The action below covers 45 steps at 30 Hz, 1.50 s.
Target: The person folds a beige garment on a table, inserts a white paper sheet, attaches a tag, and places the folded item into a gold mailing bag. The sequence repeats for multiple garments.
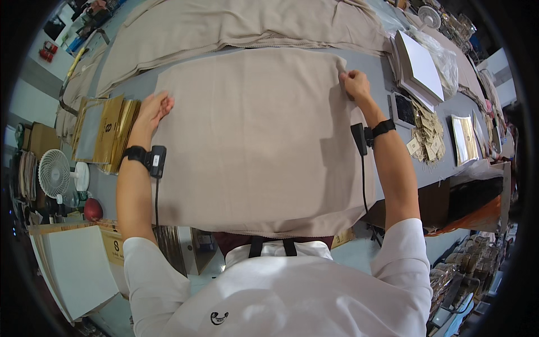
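Note:
A beige fabric piece lies spread nearly flat on the grey table, its near edge overhanging the table's front. My right hand pinches its far right corner, where the cloth bunches a little. At the left edge of the same cloth is my left hand, fingers loosely curled; whether it grips the fabric I cannot tell. Each wrist wears a black strap with a small black device and a cable. Beyond the piece, more beige fabric lies in folds across the back of the table.
Gold and clear packets are stacked at left, near a white fan and a red round object. To the right are white boards, a black pad in a tray, a heap of small tags and more packets.

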### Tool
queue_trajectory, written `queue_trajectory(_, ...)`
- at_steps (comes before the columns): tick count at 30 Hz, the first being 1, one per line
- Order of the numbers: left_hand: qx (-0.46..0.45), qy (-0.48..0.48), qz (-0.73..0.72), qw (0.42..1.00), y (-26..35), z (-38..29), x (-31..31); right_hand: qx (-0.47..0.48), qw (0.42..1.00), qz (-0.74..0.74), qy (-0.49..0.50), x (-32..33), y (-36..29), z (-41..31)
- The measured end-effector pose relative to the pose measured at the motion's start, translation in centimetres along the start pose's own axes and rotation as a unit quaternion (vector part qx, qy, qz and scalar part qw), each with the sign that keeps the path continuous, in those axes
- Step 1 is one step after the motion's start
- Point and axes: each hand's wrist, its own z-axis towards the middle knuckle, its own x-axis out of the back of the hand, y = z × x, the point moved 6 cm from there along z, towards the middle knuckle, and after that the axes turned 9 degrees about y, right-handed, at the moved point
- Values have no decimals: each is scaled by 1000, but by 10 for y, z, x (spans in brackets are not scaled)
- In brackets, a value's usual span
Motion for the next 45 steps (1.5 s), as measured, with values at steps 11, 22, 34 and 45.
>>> queue_trajectory(11, -317, 85, 216, 920, -38, -157, 134, 253, 961, 76, -81, 124, 63, -131)
queue_trajectory(22, -222, 141, 189, 946, -41, -136, 134, 231, 970, 48, -59, 109, 51, -112)
queue_trajectory(34, -356, 166, 313, 865, 27, -45, 48, 260, 960, -87, 61, 68, -24, -40)
queue_trajectory(45, -453, 131, 22, 882, 36, -172, 113, 326, 928, 71, 164, 175, -11, -169)
